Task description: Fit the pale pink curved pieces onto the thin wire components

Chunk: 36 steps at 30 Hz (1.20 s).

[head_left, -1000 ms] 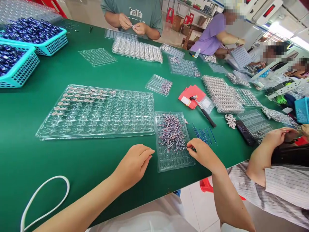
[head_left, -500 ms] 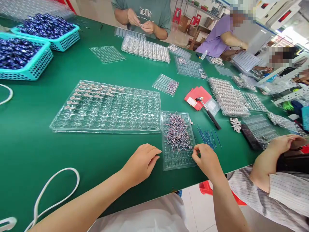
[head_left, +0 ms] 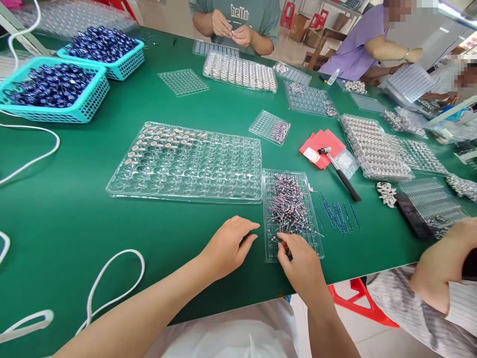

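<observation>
My left hand point(head_left: 231, 247) is held over the green table just left of the small clear tray point(head_left: 294, 253). Its thumb and forefinger are apart and nothing shows between them. A heap of thin metal pins with small heads point(head_left: 288, 204) covers the middle of that tray. Over the tray's near end is my right hand point(head_left: 301, 263), thumb and forefinger curved with a gap between them. A few loose pins lie right by its fingertips. Beyond my left hand lies a large clear moulded tray point(head_left: 208, 174), with pale round-ended pieces point(head_left: 164, 140) in its far left pockets.
Blue thin sticks point(head_left: 339, 217), a small hammer point(head_left: 345, 179) and red cards point(head_left: 328, 144) lie right of the pins. Turquoise baskets of dark blue beads point(head_left: 89, 107) stand far left. A white cable point(head_left: 112, 263) loops at left. A co-worker's arm point(head_left: 436, 271) is close at right.
My right hand has moved from the small tray's right edge leftward to its near end. My left hand keeps its place beside the tray. The whole view has shifted, so things appear further right.
</observation>
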Motion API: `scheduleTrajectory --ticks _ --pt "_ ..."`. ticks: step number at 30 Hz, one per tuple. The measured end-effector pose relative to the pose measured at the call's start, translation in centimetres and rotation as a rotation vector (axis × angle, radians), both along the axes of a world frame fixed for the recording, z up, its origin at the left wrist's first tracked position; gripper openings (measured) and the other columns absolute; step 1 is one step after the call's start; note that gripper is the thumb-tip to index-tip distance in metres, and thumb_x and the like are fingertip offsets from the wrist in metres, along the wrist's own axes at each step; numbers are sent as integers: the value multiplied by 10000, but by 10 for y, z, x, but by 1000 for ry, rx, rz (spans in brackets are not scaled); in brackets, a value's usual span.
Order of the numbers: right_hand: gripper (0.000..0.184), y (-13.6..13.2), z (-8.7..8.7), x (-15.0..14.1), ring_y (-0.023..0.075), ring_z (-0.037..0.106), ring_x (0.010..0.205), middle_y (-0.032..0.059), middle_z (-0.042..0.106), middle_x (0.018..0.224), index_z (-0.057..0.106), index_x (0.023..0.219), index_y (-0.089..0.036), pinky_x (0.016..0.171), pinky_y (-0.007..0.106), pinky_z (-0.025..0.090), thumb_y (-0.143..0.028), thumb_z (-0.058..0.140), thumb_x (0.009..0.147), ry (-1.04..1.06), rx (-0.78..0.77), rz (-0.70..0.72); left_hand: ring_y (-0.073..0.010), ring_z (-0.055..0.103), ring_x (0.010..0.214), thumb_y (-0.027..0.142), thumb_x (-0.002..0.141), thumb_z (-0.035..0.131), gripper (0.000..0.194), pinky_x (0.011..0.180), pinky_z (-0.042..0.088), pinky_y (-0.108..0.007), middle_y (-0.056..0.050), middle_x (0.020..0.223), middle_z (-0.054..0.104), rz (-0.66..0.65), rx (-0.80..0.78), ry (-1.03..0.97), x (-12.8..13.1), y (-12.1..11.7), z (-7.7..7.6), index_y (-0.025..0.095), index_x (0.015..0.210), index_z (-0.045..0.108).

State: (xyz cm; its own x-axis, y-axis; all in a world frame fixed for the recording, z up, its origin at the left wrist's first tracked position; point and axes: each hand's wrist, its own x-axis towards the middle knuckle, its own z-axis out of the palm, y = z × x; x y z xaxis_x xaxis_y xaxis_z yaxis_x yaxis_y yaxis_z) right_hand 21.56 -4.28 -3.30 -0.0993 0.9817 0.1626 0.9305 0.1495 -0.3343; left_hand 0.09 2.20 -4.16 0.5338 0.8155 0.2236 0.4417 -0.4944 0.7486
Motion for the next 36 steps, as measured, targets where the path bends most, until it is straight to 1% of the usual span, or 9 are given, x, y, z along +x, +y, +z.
scheduleTrajectory --ticks 4,8,13,18,22,27,31,33,36 --pt "174 3 1 1 204 600 769 41 646 778 636 881 -221 707 343 455 -145 488 931 -47 15 24 -245 663 915 181 971 505 219 832 560 -423 -94 1002 748 -15 2 0 1 1 2 187 1126 659" --pt "119 5 1 2 231 577 867 65 632 883 618 850 -221 795 381 472 -145 537 892 15 31 -31 -245 661 914 182 973 504 207 834 559 -420 -94 997 748 -12 -3 -13 1 0 4 178 1107 662" --pt "89 -1 2 8 236 590 971 62 654 990 654 902 -244 855 391 494 -229 567 917 249 -30 -153 -238 656 924 168 968 515 198 845 566 -412 -96 1000 750 -7 -19 -47 1 -2 7 170 1101 661" --pt "135 -9 1 2 227 612 969 77 638 1040 695 910 -239 802 363 501 -357 630 908 555 103 -390 -232 665 987 174 963 526 242 855 576 -395 -86 1064 754 -12 -77 -138 3 -5 17 203 1164 658" --pt "183 -7 -3 -12 194 616 879 66 625 961 675 915 -212 728 318 512 -391 638 907 861 99 -374 -224 677 1046 224 939 596 270 928 577 -397 -72 1129 747 3 -208 -222 8 -8 29 244 1197 671" --pt "158 0 -2 -18 190 626 884 51 663 953 694 912 -225 767 310 506 -366 623 909 712 13 -321 -229 687 1046 234 921 623 281 937 582 -392 -67 1119 751 24 -307 -178 12 -12 26 240 1193 691" --pt "171 -3 -1 -9 190 632 802 46 698 901 697 883 -222 773 329 517 -382 636 880 600 57 -414 -238 693 1039 195 908 627 277 930 586 -401 -80 1105 758 -15 -347 -94 14 -14 16 206 1174 701" --pt "188 -6 -3 -4 198 644 802 54 716 907 701 899 -217 788 346 522 -396 664 854 637 78 -515 -242 689 1051 179 910 613 277 936 582 -407 -79 1108 759 -29 -330 -94 14 -14 14 207 1171 701" --pt "221 -10 -7 -3 203 656 804 61 722 901 691 901 -208 766 347 535 -399 727 797 870 79 -605 -231 692 1028 194 918 601 288 933 581 -403 -80 1118 751 -9 -333 -137 14 -12 16 213 1190 692"
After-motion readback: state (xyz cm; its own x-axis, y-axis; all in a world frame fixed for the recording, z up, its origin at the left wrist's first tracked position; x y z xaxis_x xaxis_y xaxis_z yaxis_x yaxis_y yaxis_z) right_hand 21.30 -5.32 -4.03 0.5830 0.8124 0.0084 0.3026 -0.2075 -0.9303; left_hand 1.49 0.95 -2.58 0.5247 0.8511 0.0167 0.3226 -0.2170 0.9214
